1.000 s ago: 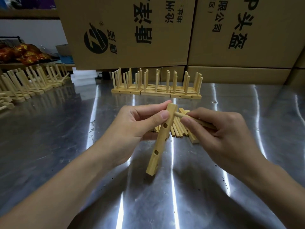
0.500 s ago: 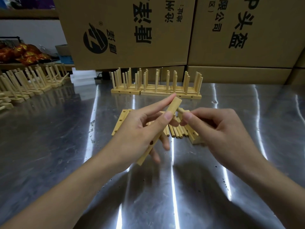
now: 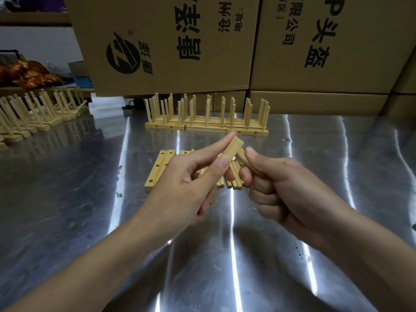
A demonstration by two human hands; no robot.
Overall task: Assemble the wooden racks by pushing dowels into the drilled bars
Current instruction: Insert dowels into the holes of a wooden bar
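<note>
My left hand (image 3: 191,179) grips a drilled wooden bar (image 3: 234,147) between thumb and forefinger; only the bar's upper end shows above the fingers. My right hand (image 3: 283,188) is curled round a dowel (image 3: 242,156), whose tip meets the side of the bar near its top. Below the hands, on the steel table (image 3: 67,199), lie two more drilled bars (image 3: 158,170) and a row of loose dowels (image 3: 234,182), partly hidden by my fingers.
Finished racks (image 3: 207,122) with upright dowels stand in a row at the back of the table. More racks (image 3: 33,115) line the far left. Large cardboard boxes (image 3: 315,41) wall off the back.
The bar has swung so most of it is now hidden behind my left hand. My right hand has closed into a fist round the dowel and pressed its tip against the bar.
</note>
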